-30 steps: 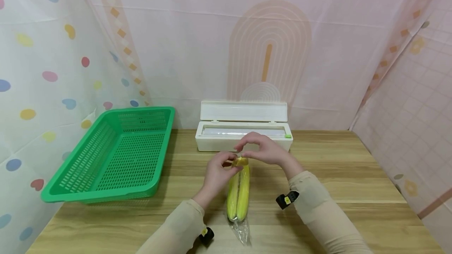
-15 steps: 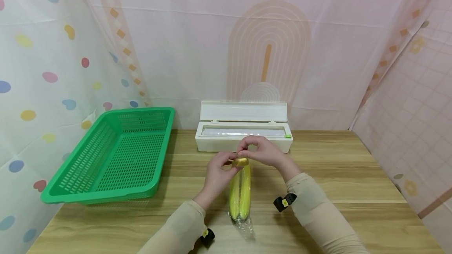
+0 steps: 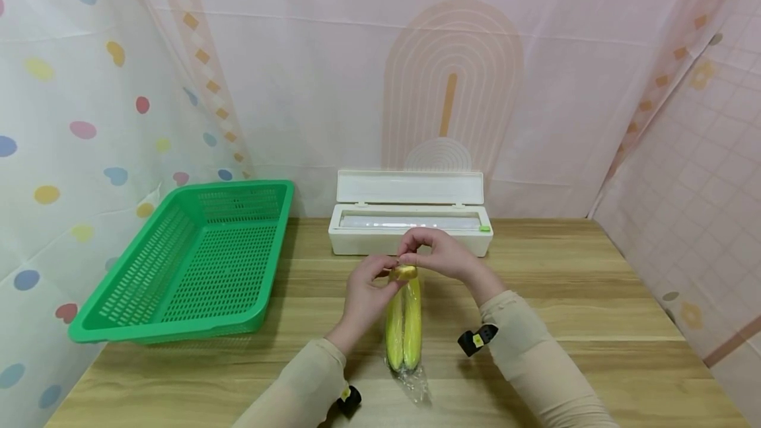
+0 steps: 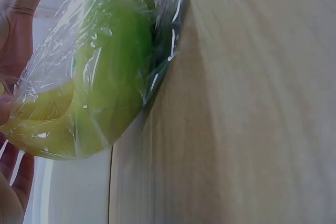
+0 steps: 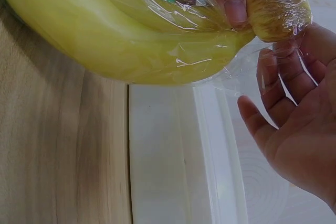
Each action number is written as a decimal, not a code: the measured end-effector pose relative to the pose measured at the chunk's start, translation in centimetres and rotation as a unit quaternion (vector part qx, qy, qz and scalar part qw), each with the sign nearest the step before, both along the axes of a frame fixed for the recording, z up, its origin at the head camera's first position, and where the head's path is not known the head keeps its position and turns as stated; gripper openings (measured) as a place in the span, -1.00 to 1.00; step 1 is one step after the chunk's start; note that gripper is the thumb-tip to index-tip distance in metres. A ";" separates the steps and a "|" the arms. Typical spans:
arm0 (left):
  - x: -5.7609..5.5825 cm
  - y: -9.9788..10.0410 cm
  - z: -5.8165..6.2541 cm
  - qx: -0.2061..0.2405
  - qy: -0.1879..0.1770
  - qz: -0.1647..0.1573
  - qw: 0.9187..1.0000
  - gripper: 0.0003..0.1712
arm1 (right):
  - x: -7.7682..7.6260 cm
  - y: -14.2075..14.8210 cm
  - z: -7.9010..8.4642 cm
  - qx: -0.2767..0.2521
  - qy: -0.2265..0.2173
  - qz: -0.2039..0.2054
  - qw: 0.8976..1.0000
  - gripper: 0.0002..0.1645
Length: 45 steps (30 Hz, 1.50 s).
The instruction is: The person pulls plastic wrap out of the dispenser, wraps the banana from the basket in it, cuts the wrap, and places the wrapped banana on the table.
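Two joined yellow bananas [image 3: 412,329], wrapped in cling film [image 3: 414,385], hang stem-up over the table. My left hand [image 3: 366,289] pinches them at the stem, its thumb [image 5: 233,3] pressing the neck in the right wrist view. The brown stem end [image 5: 278,13] is covered by film. My right hand [image 3: 440,257] pinches film at that end with thumb and forefinger, while its other fingers are loosely bent. In the left wrist view the bananas' lower ends [image 4: 113,40] are greenish, and loose film crumples around their dark tips.
Behind my hands stands a white cling film dispenser [image 3: 357,243] with its lid [image 3: 410,187] raised and a roll inside. A green plastic basket [image 3: 270,269] sits at the left on the wooden table [image 3: 571,296]. Patterned curtains [image 3: 297,84] enclose the back and sides.
My right hand has closed from a wider spread onto the film at the stem and shifted slightly. The bananas have swung a little to the right, and the film tail below has shifted.
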<state>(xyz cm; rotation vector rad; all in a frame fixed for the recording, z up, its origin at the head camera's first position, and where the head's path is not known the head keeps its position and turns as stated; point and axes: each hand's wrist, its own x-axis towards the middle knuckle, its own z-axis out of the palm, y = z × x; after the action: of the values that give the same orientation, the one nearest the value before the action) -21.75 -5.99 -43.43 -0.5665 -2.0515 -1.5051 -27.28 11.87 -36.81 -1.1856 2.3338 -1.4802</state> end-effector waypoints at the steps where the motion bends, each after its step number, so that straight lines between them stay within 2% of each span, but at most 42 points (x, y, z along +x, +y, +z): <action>1: -0.4 -0.1 -0.5 0.002 0.001 -0.001 1.000 -0.72 | -0.3 0.1 -0.3 -0.001 -0.003 0.002 1.000 -0.94; 7: -0.4 -0.2 -0.6 -0.009 0.010 -0.001 1.000 -0.75 | -0.4 0.1 -0.5 0.001 -0.014 -0.004 1.000 -0.94; 18: -0.3 -0.3 -0.5 -0.021 0.005 0.001 1.000 -0.77 | -0.5 0.2 -0.8 0.012 0.004 -0.031 0.999 -0.91; 24: -0.3 -0.3 -0.6 -0.016 0.003 0.000 1.000 -0.75 | -0.4 0.3 -1.1 0.032 0.020 -0.082 0.996 -0.93; 29: -0.2 -0.4 -0.6 -0.011 -0.007 0.000 1.000 -0.73 | -0.2 1.0 -1.2 -0.025 0.011 -0.124 0.992 -0.95; 31: -0.2 -0.3 -0.6 -0.011 -0.008 0.001 1.000 -0.72 | 0.0 1.3 -1.2 -0.047 0.016 -0.119 0.992 -0.93; 33: -0.2 -0.3 -0.5 -0.012 -0.006 0.002 1.000 -0.73 | 0.1 1.7 -1.2 -0.053 0.031 -0.098 0.993 -0.88; 38: -0.2 -0.3 -0.5 -0.008 0.002 -0.002 1.000 -0.75 | 0.4 2.1 -1.6 -0.027 0.091 -0.036 0.995 -0.65; 42: -0.2 -0.3 -0.6 -0.001 0.004 -0.003 1.000 -0.74 | 0.4 2.0 -2.3 -0.014 0.169 -0.002 0.986 -0.53; 45: -0.3 -0.3 -0.7 0.005 0.004 -0.003 1.000 -0.73 | 0.2 1.8 -2.7 -0.025 0.218 0.015 0.976 -0.53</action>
<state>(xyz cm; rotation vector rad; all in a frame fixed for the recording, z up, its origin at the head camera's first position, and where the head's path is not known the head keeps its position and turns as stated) -22.02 -6.28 -44.17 -0.5757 -2.0375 -1.5131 -27.10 13.67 -39.47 -1.7006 2.5345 -1.3897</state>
